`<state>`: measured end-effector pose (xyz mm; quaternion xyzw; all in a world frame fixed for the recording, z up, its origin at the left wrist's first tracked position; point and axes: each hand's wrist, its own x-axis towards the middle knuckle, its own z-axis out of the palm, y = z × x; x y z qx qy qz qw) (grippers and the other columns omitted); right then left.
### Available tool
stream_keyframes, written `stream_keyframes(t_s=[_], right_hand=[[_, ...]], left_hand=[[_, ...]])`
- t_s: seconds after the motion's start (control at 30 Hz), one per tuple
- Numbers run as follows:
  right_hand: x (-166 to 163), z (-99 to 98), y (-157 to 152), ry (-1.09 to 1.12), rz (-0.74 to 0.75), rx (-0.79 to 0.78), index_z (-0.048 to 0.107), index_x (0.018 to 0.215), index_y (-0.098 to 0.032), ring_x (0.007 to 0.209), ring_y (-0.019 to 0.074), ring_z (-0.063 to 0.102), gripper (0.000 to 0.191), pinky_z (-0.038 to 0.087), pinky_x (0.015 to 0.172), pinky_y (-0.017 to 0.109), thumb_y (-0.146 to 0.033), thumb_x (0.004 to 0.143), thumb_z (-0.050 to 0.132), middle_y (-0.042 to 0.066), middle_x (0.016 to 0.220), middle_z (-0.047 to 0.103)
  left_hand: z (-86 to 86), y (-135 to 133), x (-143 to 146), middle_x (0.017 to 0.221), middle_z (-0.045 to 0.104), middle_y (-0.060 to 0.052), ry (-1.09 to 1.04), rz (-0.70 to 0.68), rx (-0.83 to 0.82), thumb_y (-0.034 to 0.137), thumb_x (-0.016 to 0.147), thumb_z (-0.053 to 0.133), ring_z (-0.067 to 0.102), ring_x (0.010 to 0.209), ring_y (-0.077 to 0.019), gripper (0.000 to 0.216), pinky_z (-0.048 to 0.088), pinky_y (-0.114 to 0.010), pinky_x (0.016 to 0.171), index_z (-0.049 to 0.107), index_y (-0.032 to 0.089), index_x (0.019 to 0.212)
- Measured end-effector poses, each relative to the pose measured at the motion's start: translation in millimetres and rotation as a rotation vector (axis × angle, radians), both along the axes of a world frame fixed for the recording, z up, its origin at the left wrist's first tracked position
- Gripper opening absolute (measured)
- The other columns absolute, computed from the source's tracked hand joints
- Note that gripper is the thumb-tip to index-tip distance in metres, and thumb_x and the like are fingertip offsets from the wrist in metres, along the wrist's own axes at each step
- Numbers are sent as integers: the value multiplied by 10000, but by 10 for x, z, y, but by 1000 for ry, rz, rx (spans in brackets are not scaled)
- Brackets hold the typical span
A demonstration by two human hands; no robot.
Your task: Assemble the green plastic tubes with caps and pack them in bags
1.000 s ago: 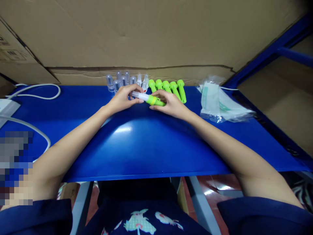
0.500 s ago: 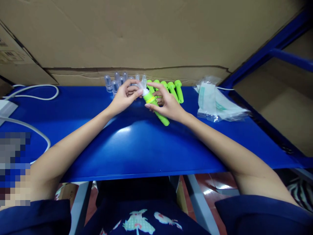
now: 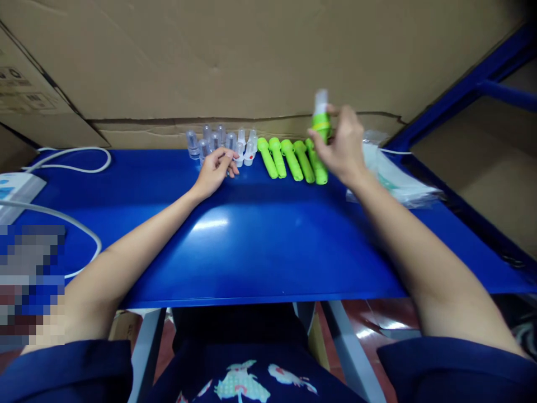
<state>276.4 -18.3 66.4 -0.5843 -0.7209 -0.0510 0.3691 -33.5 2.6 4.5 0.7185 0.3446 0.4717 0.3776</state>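
My right hand (image 3: 342, 148) is raised at the right of the row of green parts, its fingers wrapped round a green tube with a white nozzle (image 3: 321, 124). A translucent tip tops the tube, which is slightly blurred. Several lime-green flashlight-shaped tubes (image 3: 292, 160) lie side by side, just left of that hand. My left hand (image 3: 215, 170) rests on the table, fingers loosely curled and nothing visible in them. Directly behind it stand several clear plastic caps (image 3: 192, 144). Beside the caps are small white nozzles (image 3: 250, 150), one with a red dot.
A blue table (image 3: 251, 246) lies under everything, with a cardboard wall (image 3: 218, 67) at its back. Plastic bags with white and green contents (image 3: 398, 182) lie at right. A white cable (image 3: 79, 151) loops on the left near a white box (image 3: 20, 187).
My right hand has carried the green tube up and to the right, away from my left hand. My left hand has let go of the nozzle end and lowered slightly.
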Motion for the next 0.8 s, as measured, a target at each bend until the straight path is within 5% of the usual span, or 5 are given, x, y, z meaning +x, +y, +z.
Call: stream_keyframes(t_s=[0.1, 0.3, 0.63, 0.8], right_hand=[[304, -23, 121, -25, -252, -46, 495, 1352, -68, 1331, 302, 509, 395, 343, 1138, 402, -229, 1012, 614, 295, 1449, 538], [692, -88, 172, -148, -398, -136, 547, 1367, 1, 1319, 284, 522, 461, 346, 1062, 333, -214, 984, 687, 304, 1412, 577], [702, -318, 208, -220, -417, -397, 670, 1321, -39, 1152, 353, 648, 521, 385, 833, 412, -367, 927, 759, 305, 1249, 691], [838, -475, 355, -156, -164, -350, 668, 1322, -104, 1093, 323, 683, 471, 495, 945, 434, -328, 915, 740, 211, 1280, 713]], left_hand=[[-42, 22, -7, 713, 689, -26, -21, -10, -10, 808, 922, 491, 646, 610, -129, 609, 536, -285, 630, 606, 213, 984], [-44, 11, 31, 668, 662, -11, -30, -61, -7, 729, 958, 526, 616, 564, -124, 522, 516, -274, 591, 605, 213, 947], [-81, 30, 28, 646, 659, -3, -21, -47, 8, 669, 1000, 507, 602, 537, -101, 475, 494, -243, 567, 598, 208, 930], [-62, 3, 42, 615, 654, 11, -70, -40, -16, 600, 1000, 572, 587, 511, -83, 425, 471, -213, 546, 618, 188, 908]])
